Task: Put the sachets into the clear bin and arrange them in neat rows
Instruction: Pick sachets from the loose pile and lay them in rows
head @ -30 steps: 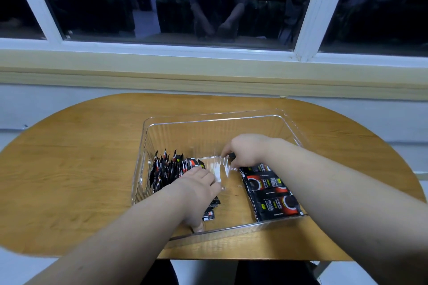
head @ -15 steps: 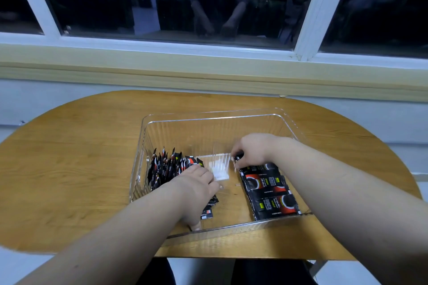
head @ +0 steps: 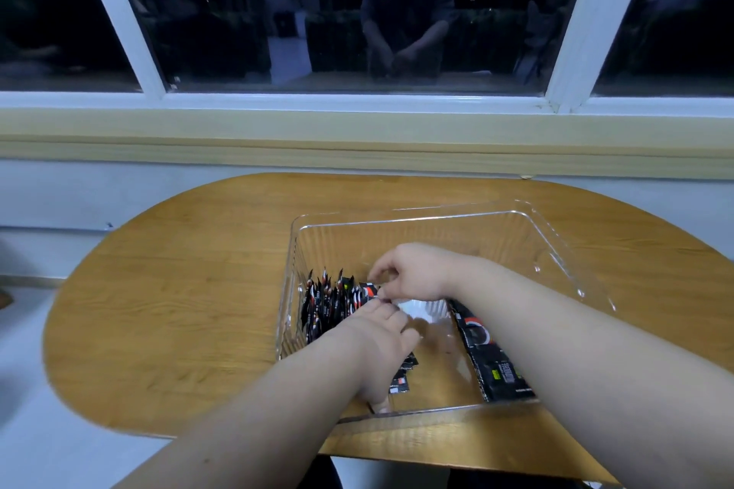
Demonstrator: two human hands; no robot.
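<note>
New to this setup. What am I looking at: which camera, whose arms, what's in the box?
No robot here: one wide camera worn on a person's head looks down at their own bare arms. A wooden table by a window carries a clear bin. Inside, standing sachets form a row at the left; flat sachets lie at the right. The left hand rests on the standing row. The right hand seems to pinch one sachet at the row's end.

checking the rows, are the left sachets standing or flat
Standing: the left sachets show their top edges, packed against the bin wall.
</note>
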